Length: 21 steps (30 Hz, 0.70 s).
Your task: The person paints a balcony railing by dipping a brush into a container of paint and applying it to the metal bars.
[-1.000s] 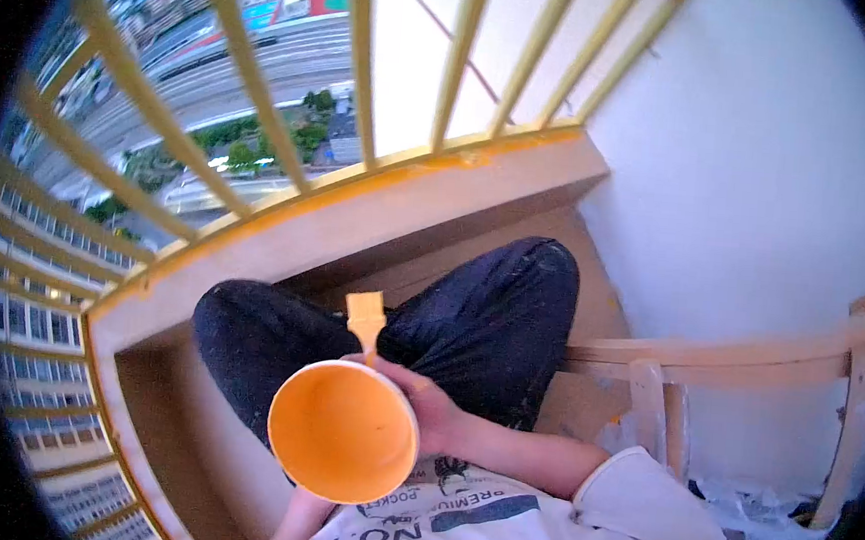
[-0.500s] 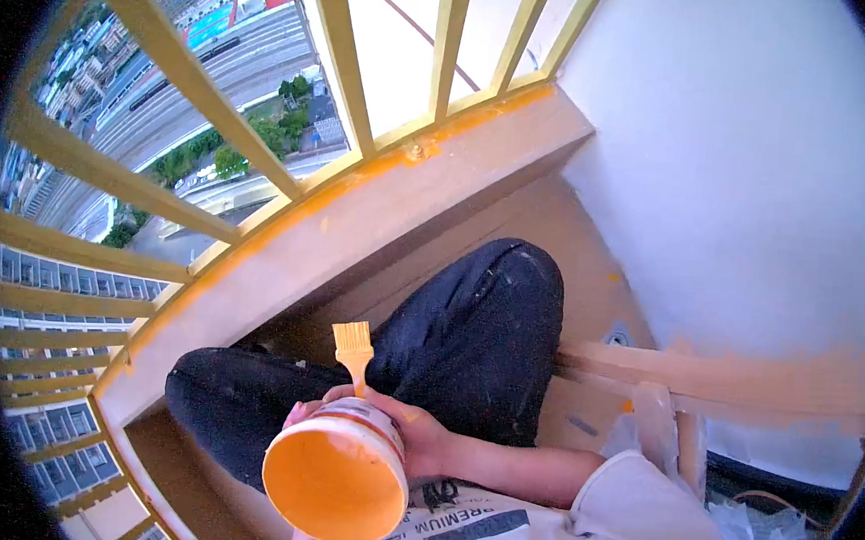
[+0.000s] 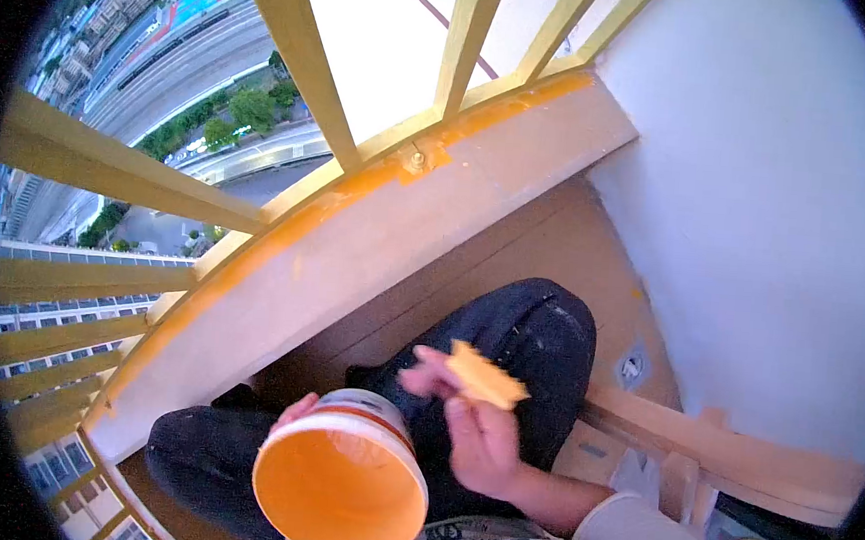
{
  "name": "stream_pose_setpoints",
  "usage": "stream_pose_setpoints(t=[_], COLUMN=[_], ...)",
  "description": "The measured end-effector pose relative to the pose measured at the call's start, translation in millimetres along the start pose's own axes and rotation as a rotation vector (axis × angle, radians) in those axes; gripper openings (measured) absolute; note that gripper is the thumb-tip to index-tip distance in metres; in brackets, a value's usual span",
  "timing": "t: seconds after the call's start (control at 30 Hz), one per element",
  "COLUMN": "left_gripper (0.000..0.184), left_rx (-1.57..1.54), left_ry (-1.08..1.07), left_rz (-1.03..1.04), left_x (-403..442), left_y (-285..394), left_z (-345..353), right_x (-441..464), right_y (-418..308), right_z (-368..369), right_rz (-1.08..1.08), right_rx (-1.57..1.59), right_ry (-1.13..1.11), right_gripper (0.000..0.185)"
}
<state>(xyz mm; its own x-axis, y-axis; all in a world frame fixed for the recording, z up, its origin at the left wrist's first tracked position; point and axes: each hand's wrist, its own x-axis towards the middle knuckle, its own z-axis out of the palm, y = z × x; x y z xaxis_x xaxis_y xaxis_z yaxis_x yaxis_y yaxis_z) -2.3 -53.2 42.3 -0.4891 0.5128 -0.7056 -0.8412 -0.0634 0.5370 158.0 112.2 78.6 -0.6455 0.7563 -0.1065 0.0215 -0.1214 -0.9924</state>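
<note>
A white paint bucket (image 3: 373,409), coated orange inside, tilts with its mouth toward me above my crossed legs. My left hand (image 3: 294,411) grips its far left side, the fingers mostly hidden behind the wall. To the right of the bucket and apart from it, my right hand (image 3: 485,449) is closed on a paintbrush (image 3: 486,376) covered in orange paint. Motion blurs the brush and fingers, and the handle is largely concealed by the hand. Under both hands lie my dark trousers (image 3: 519,321), marked with small specks.
Yellow railing bars (image 3: 297,50) rise from a pale ledge (image 3: 374,251) with an orange-painted strip along its outer edge. Far below lie roads and buildings. A white wall (image 3: 757,212) stands at right, with a wooden board (image 3: 740,462) beneath it and plastic sheeting beside my sleeve.
My right hand has left the bucket and moved up and right, taking the brush with it. The brush has turned from upright to sideways. The left hand keeps the bucket.
</note>
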Motion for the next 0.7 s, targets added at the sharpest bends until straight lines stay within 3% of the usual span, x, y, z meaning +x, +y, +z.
stream_pose_setpoints(t=[0.07, 0.13, 0.23, 0.3, 0.33, 0.37, 0.47, 0.57, 0.7], left_gripper=[0.049, 0.047, 0.041, 0.043, 0.044, 0.044, 0.069, 0.089, 0.099], left_rx=[-0.029, -0.005, 0.120, -0.218, -0.357, -0.367, 0.102, 0.626, 0.814], left_ry=[0.005, 0.003, 0.029, -0.088, -0.161, -0.160, -0.410, -0.288, -0.181], left_rz=[-0.025, 0.011, 0.151, -0.147, -0.274, -0.269, 0.353, 0.773, 0.823], left_x=[6.2, 8.9, 7.1, 5.3, 0.7, -3.6, -12.3, -6.6, -2.7], left_y=[1.1, 1.1, -6.7, -15.6, -13.8, -4.3, 27.9, 14.2, 7.3], left_z=[-0.2, 0.0, -2.2, -34.2, -32.6, -9.1, 52.8, 28.0, 10.0], right_x=[8.3, 14.0, 14.4, 18.5, 25.1, 29.9, 28.2, 25.5, 26.4], right_y=[-14.7, -24.6, -24.8, -41.4, -51.7, -61.9, -97.3, -108.3, -139.8], right_z=[-26.1, -36.9, -63.7, -64.6, -65.8, -64.0, -50.5, -40.1, -15.5], right_rz=[-0.077, -0.083, -0.131, -0.088, -0.185, -0.283, -0.283, -0.356, -0.457], right_rx=[-0.256, -0.201, -0.307, -0.394, -0.477, -0.557, -0.651, -0.657, -0.801], right_ry=[0.092, 0.249, 0.159, 0.192, 0.142, 0.091, 0.135, 0.131, -0.022], right_gripper=[0.038, 0.026, 0.022, 0.015, 0.012, 0.008, 0.008, 0.011, 0.017])
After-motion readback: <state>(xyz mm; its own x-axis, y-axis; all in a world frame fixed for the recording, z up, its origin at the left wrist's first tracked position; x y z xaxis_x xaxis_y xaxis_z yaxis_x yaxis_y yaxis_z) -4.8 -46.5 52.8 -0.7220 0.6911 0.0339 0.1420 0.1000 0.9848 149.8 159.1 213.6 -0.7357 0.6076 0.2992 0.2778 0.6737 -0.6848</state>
